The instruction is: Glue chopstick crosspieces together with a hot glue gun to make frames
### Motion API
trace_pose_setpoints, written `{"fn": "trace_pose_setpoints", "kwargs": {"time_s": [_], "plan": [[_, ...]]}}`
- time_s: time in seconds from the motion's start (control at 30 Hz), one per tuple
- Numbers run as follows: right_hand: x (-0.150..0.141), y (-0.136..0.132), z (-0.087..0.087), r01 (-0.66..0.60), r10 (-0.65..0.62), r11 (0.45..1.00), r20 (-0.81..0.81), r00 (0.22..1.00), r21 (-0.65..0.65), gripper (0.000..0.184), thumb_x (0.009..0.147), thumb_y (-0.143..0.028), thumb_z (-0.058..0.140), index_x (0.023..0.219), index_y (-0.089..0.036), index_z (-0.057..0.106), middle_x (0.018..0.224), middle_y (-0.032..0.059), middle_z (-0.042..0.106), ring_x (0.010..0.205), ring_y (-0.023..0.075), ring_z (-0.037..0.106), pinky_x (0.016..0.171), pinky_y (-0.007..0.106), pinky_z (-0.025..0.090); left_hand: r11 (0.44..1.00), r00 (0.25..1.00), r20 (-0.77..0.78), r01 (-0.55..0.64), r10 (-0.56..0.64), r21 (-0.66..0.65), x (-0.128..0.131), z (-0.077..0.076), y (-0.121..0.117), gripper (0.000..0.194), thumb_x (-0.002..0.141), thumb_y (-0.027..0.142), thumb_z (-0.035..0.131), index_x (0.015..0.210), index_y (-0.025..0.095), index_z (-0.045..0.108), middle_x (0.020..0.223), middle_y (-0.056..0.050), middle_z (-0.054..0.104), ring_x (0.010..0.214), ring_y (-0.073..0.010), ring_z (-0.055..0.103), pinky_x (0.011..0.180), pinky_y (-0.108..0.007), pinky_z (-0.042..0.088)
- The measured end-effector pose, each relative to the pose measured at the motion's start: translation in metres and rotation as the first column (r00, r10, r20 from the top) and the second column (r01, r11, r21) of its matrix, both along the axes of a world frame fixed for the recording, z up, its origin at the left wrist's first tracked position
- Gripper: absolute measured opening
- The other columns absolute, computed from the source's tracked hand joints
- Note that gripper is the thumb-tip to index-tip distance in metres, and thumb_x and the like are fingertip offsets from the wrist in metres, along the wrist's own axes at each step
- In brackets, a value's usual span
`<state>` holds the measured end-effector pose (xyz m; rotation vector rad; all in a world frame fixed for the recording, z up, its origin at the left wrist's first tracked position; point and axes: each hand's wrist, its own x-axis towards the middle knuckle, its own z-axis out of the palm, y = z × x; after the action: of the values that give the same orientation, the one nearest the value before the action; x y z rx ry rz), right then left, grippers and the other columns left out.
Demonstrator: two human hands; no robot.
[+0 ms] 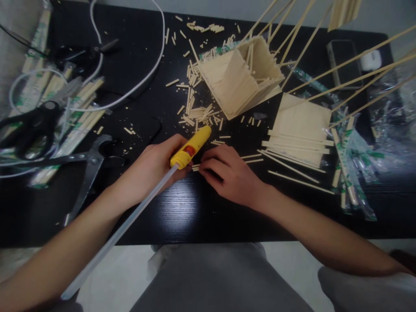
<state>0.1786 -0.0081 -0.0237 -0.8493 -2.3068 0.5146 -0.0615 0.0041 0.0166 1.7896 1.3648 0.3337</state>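
My left hand [159, 162] is closed around a yellow hot glue gun [195, 145]. A long clear glue stick [120, 232] runs out of its rear, down past my left forearm. Close to its right, my right hand [227, 171] rests low over the black table with fingers bent, the fingertips at the ends of some thin wooden sticks [195, 167]. More sticks [253, 159] show on the other side of that hand. The fingers hide whether they grip the sticks or press on them. Beyond both hands stands an open box built of sticks [242, 78].
Cut stick pieces [198, 113] lie scattered before the box. A flat stick panel [299, 130] and wrapped chopsticks [349, 164] are at the right, a phone [344, 64] behind them. Scissors [35, 121], pliers [92, 160] and a white cable [143, 82] lie left. Long sticks [357, 56] jut in at upper right.
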Motion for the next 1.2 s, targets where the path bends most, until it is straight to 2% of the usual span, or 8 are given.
{"fn": "trace_pose_setpoints", "kwargs": {"time_s": [0.27, 0.47, 0.73, 0.9, 1.2], "plan": [[-0.0022, 0.0000, -0.0011, -0.009, 0.009, 1.000, 0.016, 1.000, -0.004, 0.013, 0.109, -0.016, 0.060, 0.101, -0.019, 0.070, 0.107, 0.0110, 0.076, 0.102, 0.0247, 0.068, 0.092, 0.042, 0.054, 1.000, 1.000, -0.018, -0.014, 0.014, -0.001, 0.0026, 0.0031, 0.0009, 0.019, 0.083, 0.037, 0.069, 0.095, 0.027, 0.058, 0.082, 0.003, 0.069, 0.074, -0.0198, 0.066, 0.064, -0.030, 0.048], [-0.0034, -0.0013, 0.0005, 0.003, -0.001, 0.999, 0.056, 0.998, -0.040, 0.020, 0.112, -0.018, 0.055, 0.100, -0.019, 0.071, 0.108, 0.0108, 0.075, 0.102, 0.0243, 0.067, 0.092, 0.042, 0.052, 1.000, 1.000, -0.016, -0.010, 0.010, 0.002, 0.0016, 0.0011, 0.0012, 0.020, 0.082, 0.039, 0.068, 0.094, 0.027, 0.057, 0.084, 0.002, 0.070, 0.075, -0.0203, 0.067, 0.063, -0.030, 0.048], [-0.0053, -0.0022, -0.0013, 0.002, -0.004, 1.000, 0.065, 0.998, 0.022, 0.018, 0.112, -0.016, 0.055, 0.101, -0.017, 0.070, 0.107, 0.0111, 0.077, 0.101, 0.0244, 0.066, 0.091, 0.040, 0.051, 1.000, 0.999, -0.026, -0.022, 0.022, -0.010, 0.0028, 0.0025, 0.0012, 0.024, 0.082, 0.043, 0.069, 0.094, 0.027, 0.057, 0.083, 0.002, 0.070, 0.077, -0.0203, 0.067, 0.065, -0.030, 0.049], [-0.0049, -0.0015, -0.0014, -0.005, 0.007, 0.999, 0.044, 0.999, -0.035, 0.019, 0.112, -0.018, 0.055, 0.102, -0.018, 0.071, 0.107, 0.0107, 0.077, 0.104, 0.0247, 0.066, 0.094, 0.041, 0.052, 1.000, 0.999, -0.029, -0.025, 0.025, -0.013, 0.0032, 0.0025, 0.0013, 0.023, 0.081, 0.042, 0.068, 0.094, 0.027, 0.057, 0.079, 0.003, 0.068, 0.074, -0.0199, 0.066, 0.065, -0.030, 0.049], [-0.0054, -0.0007, -0.0001, 0.013, -0.010, 0.998, 0.036, 0.999, -0.065, 0.019, 0.113, -0.020, 0.054, 0.101, -0.019, 0.070, 0.101, 0.0082, 0.078, 0.101, 0.0239, 0.066, 0.095, 0.040, 0.053, 1.000, 1.000, 0.009, -0.021, 0.021, 0.010, 0.0007, -0.0024, 0.0000, 0.024, 0.087, 0.044, 0.070, 0.099, 0.026, 0.059, 0.092, 0.002, 0.074, 0.080, -0.0191, 0.069, 0.071, -0.028, 0.051]]}}
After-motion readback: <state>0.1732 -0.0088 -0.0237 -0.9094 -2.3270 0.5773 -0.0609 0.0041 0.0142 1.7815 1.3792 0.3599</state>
